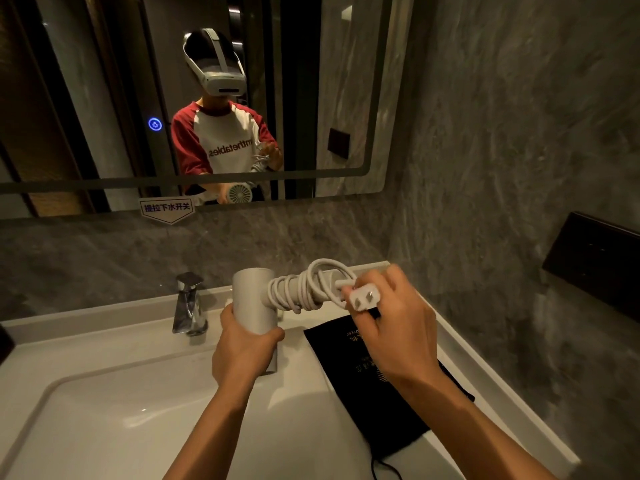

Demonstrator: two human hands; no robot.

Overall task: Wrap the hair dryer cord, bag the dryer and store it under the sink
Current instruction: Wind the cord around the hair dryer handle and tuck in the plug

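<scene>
A white hair dryer [251,299] is held upright above the sink, its handle pointing right. My left hand [242,348] grips the dryer's barrel from below. The white cord [298,291] is coiled in several turns around the handle, with one loose loop at the far end. My right hand [391,323] pinches the white two-pin plug [363,298] at the end of the cord, just beside the handle's tip. A black drawstring bag [374,386] lies flat on the counter to the right of the basin, under my right forearm.
The white sink basin [104,410] fills the lower left, with a chrome faucet [188,304] at its back edge. A large mirror [104,98] hangs above, reflecting a person with a headset. A dark wall panel [595,261] sits on the marble wall at right.
</scene>
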